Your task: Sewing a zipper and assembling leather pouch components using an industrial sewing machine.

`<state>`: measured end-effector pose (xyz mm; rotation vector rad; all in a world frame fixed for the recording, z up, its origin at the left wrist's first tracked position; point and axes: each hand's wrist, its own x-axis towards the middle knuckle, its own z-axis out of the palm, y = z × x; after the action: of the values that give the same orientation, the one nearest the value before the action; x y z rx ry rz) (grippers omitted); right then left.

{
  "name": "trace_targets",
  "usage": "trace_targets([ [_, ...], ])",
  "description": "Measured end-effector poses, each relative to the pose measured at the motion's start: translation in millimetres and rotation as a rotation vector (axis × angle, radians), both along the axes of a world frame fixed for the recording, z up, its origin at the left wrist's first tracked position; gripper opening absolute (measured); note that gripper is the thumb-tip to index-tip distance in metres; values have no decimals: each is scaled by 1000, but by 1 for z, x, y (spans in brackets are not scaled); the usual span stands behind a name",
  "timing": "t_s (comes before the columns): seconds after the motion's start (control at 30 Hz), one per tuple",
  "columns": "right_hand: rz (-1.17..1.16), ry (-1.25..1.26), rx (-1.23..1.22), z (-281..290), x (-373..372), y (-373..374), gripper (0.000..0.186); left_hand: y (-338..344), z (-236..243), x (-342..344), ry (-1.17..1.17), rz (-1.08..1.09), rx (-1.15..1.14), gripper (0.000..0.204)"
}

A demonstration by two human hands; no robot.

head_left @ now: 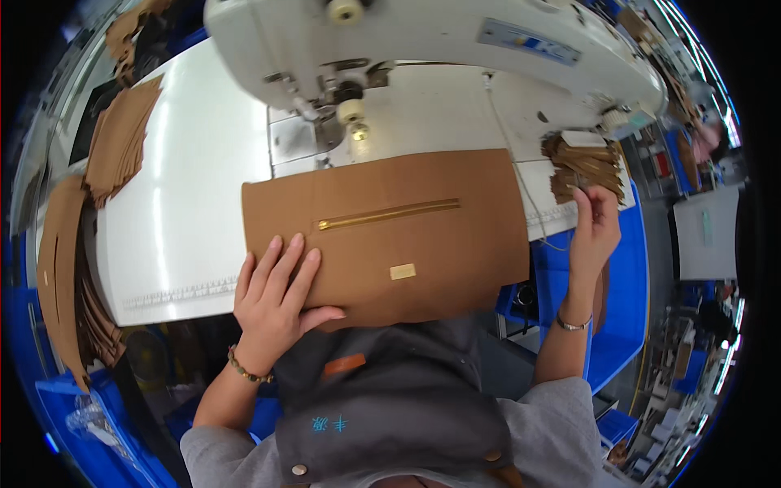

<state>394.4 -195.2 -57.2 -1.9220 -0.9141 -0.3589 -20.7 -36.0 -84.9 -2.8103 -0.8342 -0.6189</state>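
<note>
A wide brown panel, leather-like, lies across the front of the sewing table, its lower edge at my apron. A gold-toothed zipper runs across it, with a small gold plate below. On the panel's left part my left hand rests flat, fingers spread. My right hand reaches to a bundle of small brown strips at the table's right end. Its thumb and fingers come together at the bundle's near edge; what sits between the fingertips is too small to make out.
A white sewing machine spans the far side, its presser foot just beyond the panel. Stacked brown pieces lie at the left, and more panels hang over the left edge. Blue bins stand right and lower left.
</note>
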Motion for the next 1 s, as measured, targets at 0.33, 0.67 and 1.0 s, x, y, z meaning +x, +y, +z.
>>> trace_targets([
  [0.33,798,-450,-383,12,-145,132,23,1,-10,5,-94,6,128,76],
  [0.67,962,-604,-387,10,-148,172,22,2,-13,5,-131,11,131,73],
  [1.0,1020,-545,-307,9,-142,181,13,2,-17,7,-141,20,138,72],
])
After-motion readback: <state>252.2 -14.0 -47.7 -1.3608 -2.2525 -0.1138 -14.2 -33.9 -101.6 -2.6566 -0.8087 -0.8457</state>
